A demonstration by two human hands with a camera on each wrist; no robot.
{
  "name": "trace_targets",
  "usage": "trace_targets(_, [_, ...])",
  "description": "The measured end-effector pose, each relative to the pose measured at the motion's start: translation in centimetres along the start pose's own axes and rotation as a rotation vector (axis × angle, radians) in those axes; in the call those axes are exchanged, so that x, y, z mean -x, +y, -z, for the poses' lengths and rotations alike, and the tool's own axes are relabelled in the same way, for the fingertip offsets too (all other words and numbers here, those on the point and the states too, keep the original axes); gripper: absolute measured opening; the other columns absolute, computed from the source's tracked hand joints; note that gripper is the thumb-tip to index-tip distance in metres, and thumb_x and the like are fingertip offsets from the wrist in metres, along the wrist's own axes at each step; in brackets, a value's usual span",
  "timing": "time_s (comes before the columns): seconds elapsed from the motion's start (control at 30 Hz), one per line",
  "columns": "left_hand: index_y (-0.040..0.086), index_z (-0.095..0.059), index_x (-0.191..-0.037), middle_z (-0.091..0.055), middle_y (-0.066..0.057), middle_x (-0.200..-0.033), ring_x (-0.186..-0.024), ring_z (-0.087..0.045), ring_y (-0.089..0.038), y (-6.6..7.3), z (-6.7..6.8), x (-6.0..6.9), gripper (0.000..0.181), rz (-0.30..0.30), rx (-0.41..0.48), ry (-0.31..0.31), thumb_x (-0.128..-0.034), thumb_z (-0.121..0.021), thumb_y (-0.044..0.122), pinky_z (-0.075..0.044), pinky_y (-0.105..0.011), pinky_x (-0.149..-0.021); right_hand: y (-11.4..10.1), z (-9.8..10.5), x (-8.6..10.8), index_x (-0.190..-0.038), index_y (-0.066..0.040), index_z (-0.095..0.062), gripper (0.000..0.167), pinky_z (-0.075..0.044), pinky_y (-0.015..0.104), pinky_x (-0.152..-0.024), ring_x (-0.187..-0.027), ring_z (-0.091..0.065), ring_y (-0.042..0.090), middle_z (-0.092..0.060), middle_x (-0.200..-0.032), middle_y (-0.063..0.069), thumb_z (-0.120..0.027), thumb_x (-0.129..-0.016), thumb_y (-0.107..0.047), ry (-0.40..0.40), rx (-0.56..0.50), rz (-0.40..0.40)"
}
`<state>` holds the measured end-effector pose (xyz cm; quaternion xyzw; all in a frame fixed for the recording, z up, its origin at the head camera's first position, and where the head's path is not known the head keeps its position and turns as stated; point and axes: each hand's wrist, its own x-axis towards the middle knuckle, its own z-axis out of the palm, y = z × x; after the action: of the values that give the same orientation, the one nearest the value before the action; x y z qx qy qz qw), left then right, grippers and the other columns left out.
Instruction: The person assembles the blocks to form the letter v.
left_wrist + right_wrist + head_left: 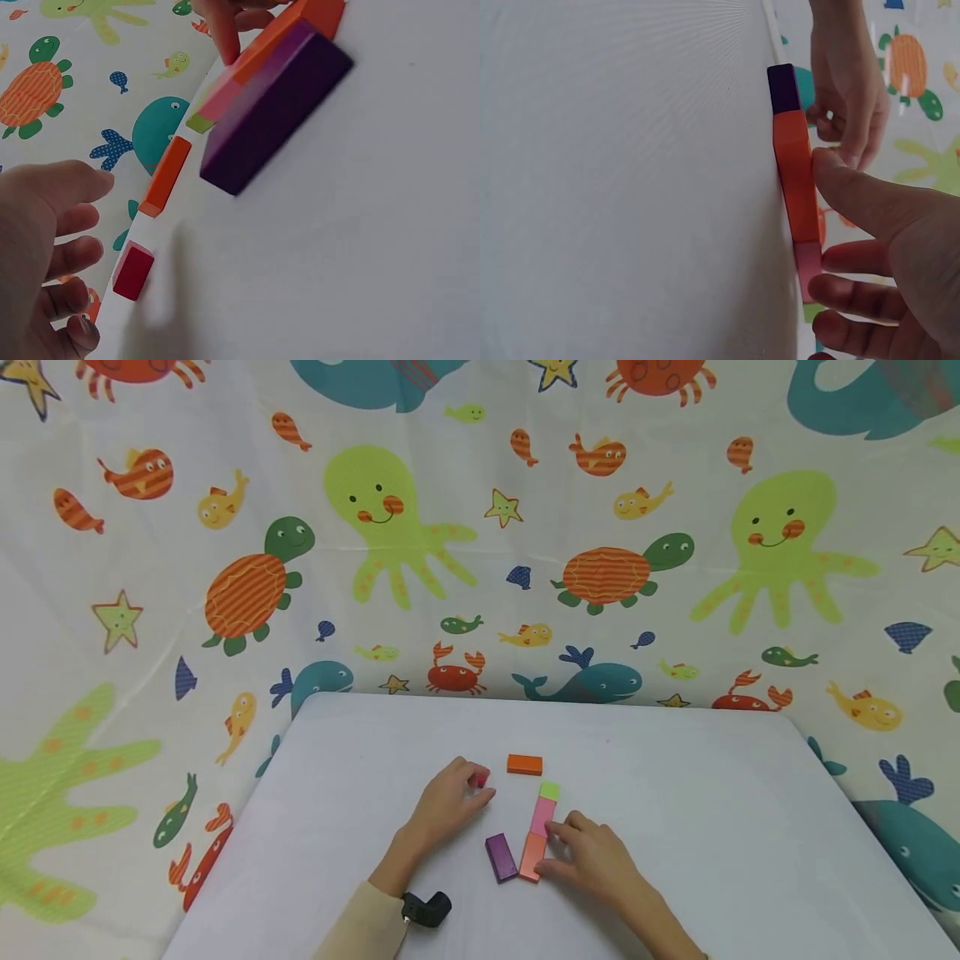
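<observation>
My left hand (450, 802) hovers by a small red block (480, 776), its fingers loosely bent. In the left wrist view that red block (133, 271) lies on the table with a gap between it and the fingers. My right hand (596, 856) touches the right side of a row of blocks with thumb and fingertips, not wrapped round it. The row runs from a salmon-orange block (532, 857) through a pink block (543, 815) to a lime green block (549, 791). A purple block (501, 858) leans in at an angle close to the row's near end.
An orange block (524, 765) lies by itself beyond the row. All the blocks lie on a white table (697, 793), whose far edge meets a cloth (450, 560) printed with sea animals. A black band (427, 910) sits on the left wrist.
</observation>
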<state>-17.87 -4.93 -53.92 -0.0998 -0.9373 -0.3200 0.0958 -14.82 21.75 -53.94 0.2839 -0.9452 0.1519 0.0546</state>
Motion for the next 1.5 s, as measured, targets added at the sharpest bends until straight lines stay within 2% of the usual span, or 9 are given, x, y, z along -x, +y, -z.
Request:
trace_targets(0.13, [0.017,-0.068,-0.119,-0.062,0.000,-0.105,-0.091,-0.057,-0.012,0.1,0.0,-1.6,0.035,0.008,-0.020,-0.019,-0.0912,-0.072,0.037,-0.055,-0.026,-0.079,-0.1,0.0,0.1,-0.116,-0.016,-0.075,0.059,-0.041,0.024,-0.064,-0.070,-0.045,0.000,-0.054,-0.085,-0.012,-0.078,-0.076,-0.059,0.003,0.021,0.004])
trace_targets(0.33, [0.016,-0.069,-0.120,-0.062,-0.001,-0.101,-0.089,-0.056,-0.012,0.5,-0.2,-3.6,0.036,-0.021,-0.107,-0.056,-0.0917,-0.071,0.037,-0.054,-0.027,-0.079,-0.1,0.0,0.1,-0.116,-0.017,-0.075,0.058,-0.040,0.022,-0.063,-0.070,-0.043,0.000,-0.053,-0.085,-0.012,-0.078,-0.076,-0.058,-0.014,0.044,0.000])
trace_targets(0.47, [0.015,-0.069,-0.121,-0.062,-0.001,-0.102,-0.092,-0.057,-0.012,0.8,-0.7,-4.5,0.037,-0.042,-0.177,-0.086,-0.0919,-0.070,0.038,-0.054,-0.029,-0.082,-0.2,0.0,0.1,-0.117,-0.016,-0.075,0.058,-0.040,0.023,-0.063,-0.070,-0.044,0.000,-0.054,-0.087,-0.012,-0.078,-0.076,-0.058,-0.037,0.041,-0.008])
trace_targets(0.73, [0.015,-0.065,-0.132,-0.062,-0.005,-0.114,-0.102,-0.059,-0.019,1.3,-1.5,-5.8,0.045,-0.016,-0.286,-0.153,-0.0925,-0.068,0.037,-0.054,-0.037,-0.093,-0.4,0.1,0.1,-0.117,-0.016,-0.075,0.057,-0.040,0.023,-0.063,-0.071,-0.044,0.001,-0.054,-0.087,-0.012,-0.078,-0.076,-0.056,-0.045,0.040,-0.002])
trace_targets(0.83, [0.016,-0.063,-0.134,-0.062,-0.005,-0.117,-0.104,-0.060,-0.019,1.3,-1.9,-6.2,0.046,-0.015,-0.320,-0.175,-0.0927,-0.068,0.038,-0.054,-0.038,-0.094,-0.5,0.1,0.1,-0.115,-0.016,-0.075,0.056,-0.040,0.023,-0.062,-0.071,-0.044,0.001,-0.053,-0.087,-0.012,-0.079,-0.076,-0.055,-0.034,0.044,0.003])
trace_targets(1.0, [0.017,-0.066,-0.130,-0.063,-0.005,-0.115,-0.099,-0.060,-0.018,1.5,-2.2,-6.3,0.042,-0.034,-0.372,-0.188,-0.0929,-0.068,0.036,-0.055,-0.036,-0.088,-0.4,0.1,0.1,-0.115,-0.017,-0.075,0.056,-0.041,0.023,-0.062,-0.071,-0.045,0.001,-0.054,-0.087,-0.012,-0.079,-0.075,-0.055,-0.032,0.047,0.001])
trace_targets(1.13, [0.017,-0.069,-0.125,-0.063,-0.004,-0.111,-0.093,-0.059,-0.017,1.6,-2.1,-6.2,0.037,-0.060,-0.385,-0.173,-0.0922,-0.070,0.034,-0.054,-0.035,-0.083,-0.3,0.1,0.1,-0.115,-0.017,-0.075,0.055,-0.040,0.023,-0.062,-0.071,-0.045,0.001,-0.054,-0.087,-0.011,-0.079,-0.076,-0.055,-0.029,0.052,0.008])
trace_targets(1.5, [0.018,-0.071,-0.120,-0.062,-0.002,-0.105,-0.086,-0.057,-0.016,1.4,-2.0,-5.9,0.033,-0.095,-0.411,-0.119,-0.0921,-0.071,0.036,-0.053,-0.033,-0.078,-0.3,0.2,-0.1,-0.115,-0.016,-0.075,0.053,-0.040,0.022,-0.061,-0.070,-0.047,0.001,-0.054,-0.086,-0.011,-0.080,-0.076,-0.053,-0.015,0.053,0.015])
